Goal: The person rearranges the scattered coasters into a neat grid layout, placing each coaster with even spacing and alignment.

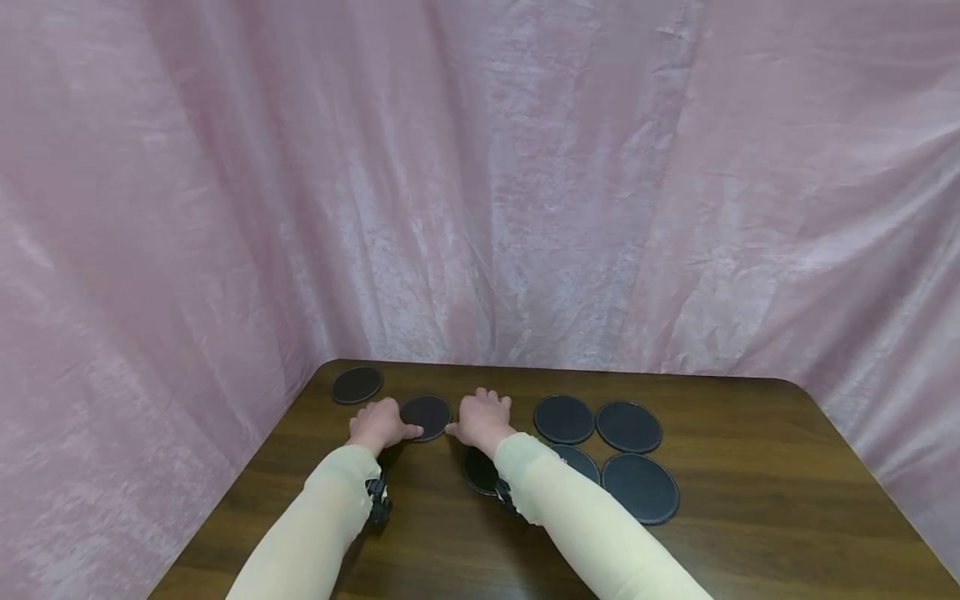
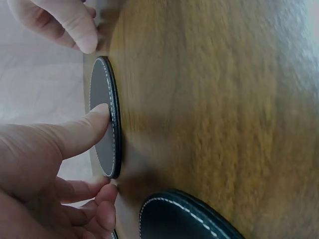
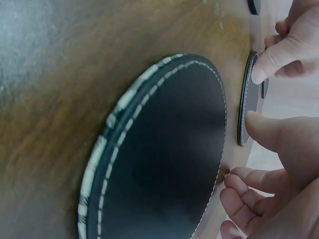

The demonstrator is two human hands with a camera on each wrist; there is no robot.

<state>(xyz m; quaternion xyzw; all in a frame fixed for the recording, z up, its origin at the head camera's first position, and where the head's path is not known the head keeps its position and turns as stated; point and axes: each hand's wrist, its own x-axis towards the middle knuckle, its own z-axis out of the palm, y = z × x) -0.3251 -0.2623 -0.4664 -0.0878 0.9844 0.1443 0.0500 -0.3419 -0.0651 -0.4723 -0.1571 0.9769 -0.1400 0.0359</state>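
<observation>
A round black coaster (image 1: 426,415) with white stitching lies flat on the brown table (image 1: 750,467) between my two hands. My left hand (image 1: 397,429) is at its left side. In the left wrist view the left thumb (image 2: 75,132) lies straight on the coaster (image 2: 103,84), and the other fingers (image 2: 94,204) curl beside its rim. My right hand (image 1: 468,425) is at the coaster's right edge; its thumb tip (image 3: 259,124) sits close to the rim (image 3: 244,107), and I cannot tell if it touches. Neither hand holds anything.
A second coaster (image 1: 357,384) lies at the back left corner. Several more coasters (image 1: 628,426) lie right of my right hand, one (image 1: 480,471) partly under my right forearm. Pink curtain (image 1: 480,183) surrounds the table's far and side edges.
</observation>
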